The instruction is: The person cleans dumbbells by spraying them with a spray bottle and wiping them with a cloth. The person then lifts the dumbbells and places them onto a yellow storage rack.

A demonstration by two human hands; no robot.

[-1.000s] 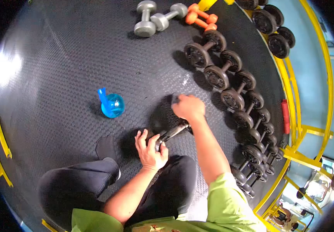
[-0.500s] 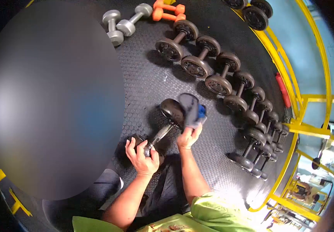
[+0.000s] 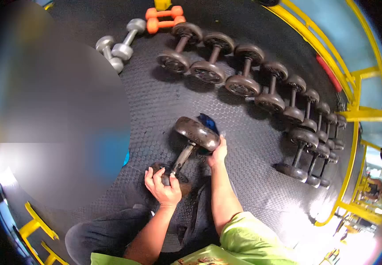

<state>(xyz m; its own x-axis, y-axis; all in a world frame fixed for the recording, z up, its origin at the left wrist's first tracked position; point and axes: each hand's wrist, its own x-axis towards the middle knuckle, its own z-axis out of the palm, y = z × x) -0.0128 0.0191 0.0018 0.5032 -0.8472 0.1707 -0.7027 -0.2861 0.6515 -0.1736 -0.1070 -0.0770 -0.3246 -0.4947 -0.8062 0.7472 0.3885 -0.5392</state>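
Between my legs, a dark, worn dumbbell (image 3: 196, 132) stands tilted on the floor, its bare metal handle running between two round heads. My left hand (image 3: 163, 190) curls its fingers over the near head, by the end of the handle. At the far head's right side is my right hand (image 3: 218, 153), its fingers partly hidden behind the head. A dark blue cloth (image 3: 208, 123) shows just beyond that head, pressed against it by the right hand; most of the cloth is out of sight.
Brown dumbbells (image 3: 243, 73) line the floor ahead in a curved row, with several darker ones (image 3: 300, 152) at right. Orange dumbbells (image 3: 165, 23) and grey dumbbells (image 3: 129, 39) lie at the upper left. Yellow frames (image 3: 354, 115) stand to the right. A blurred patch covers the left side.
My right hand has brought the cloth from beside the far head to behind it. The left hand stays on the near head. My view has shifted slightly.
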